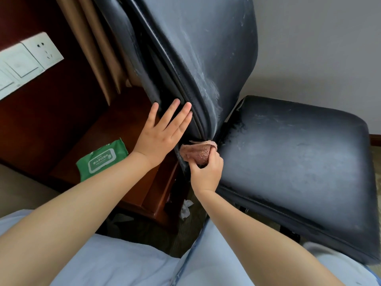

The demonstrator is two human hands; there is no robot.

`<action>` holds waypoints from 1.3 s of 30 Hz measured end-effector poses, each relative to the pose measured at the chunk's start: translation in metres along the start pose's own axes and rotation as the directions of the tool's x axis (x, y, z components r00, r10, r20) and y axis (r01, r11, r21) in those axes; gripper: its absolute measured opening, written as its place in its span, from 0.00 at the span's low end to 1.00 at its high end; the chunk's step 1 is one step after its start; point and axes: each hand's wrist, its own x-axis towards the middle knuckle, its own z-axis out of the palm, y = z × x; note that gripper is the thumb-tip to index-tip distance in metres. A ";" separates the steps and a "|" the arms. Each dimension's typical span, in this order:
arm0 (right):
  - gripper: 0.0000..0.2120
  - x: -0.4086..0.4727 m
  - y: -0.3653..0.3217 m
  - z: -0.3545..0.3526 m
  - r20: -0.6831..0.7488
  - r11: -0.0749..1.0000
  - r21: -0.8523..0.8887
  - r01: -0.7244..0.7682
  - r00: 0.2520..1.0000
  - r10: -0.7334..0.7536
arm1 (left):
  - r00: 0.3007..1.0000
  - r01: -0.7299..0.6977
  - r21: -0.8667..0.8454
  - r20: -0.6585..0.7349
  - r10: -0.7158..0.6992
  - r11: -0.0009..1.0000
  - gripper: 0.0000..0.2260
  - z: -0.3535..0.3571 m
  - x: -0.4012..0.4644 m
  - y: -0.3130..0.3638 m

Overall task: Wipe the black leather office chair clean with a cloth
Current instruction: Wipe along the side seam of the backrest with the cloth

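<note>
While my left hand point(162, 133) lies flat, fingers spread, vs. backrest point(198, 48) edge, right hand point(206, 172) pinches pink cloth point(196, 152) at backrest's bottom corner, beside seat point(288, 157). Risk: cloth bunched, small contact w/ leather, so dust streaks on backrest prob. smear, not lift.

Black leather office chair point(288, 153) stands right of the dark wooden table point(115, 131), on which a green wet-wipe pack point(102, 159) lies; left hand point(158, 133) flat on backrest edge, right hand point(206, 172) below it pressing pink terry cloth point(198, 151) there.
</note>
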 end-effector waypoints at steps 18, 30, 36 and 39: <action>0.15 -0.001 0.021 -0.006 0.306 0.948 0.162 -0.275 0.927 0.217 | 1.000 -0.006 -0.022 0.021 0.006 1.000 0.32 0.003 -0.006 0.004; 0.07 0.015 0.032 0.001 0.338 0.983 -0.012 -0.185 0.924 0.178 | 1.000 0.022 -0.058 -0.013 -0.023 0.998 0.33 0.012 -0.007 0.011; 0.11 0.021 0.041 -0.001 0.421 0.967 -0.125 -0.221 0.871 0.254 | 1.000 0.022 -0.067 -0.021 -0.023 0.998 0.29 0.016 -0.007 0.013; 0.14 0.030 0.043 -0.004 0.472 0.947 -0.249 -0.202 0.829 0.301 | 1.000 0.018 -0.065 0.009 -0.018 0.998 0.27 0.011 -0.005 0.013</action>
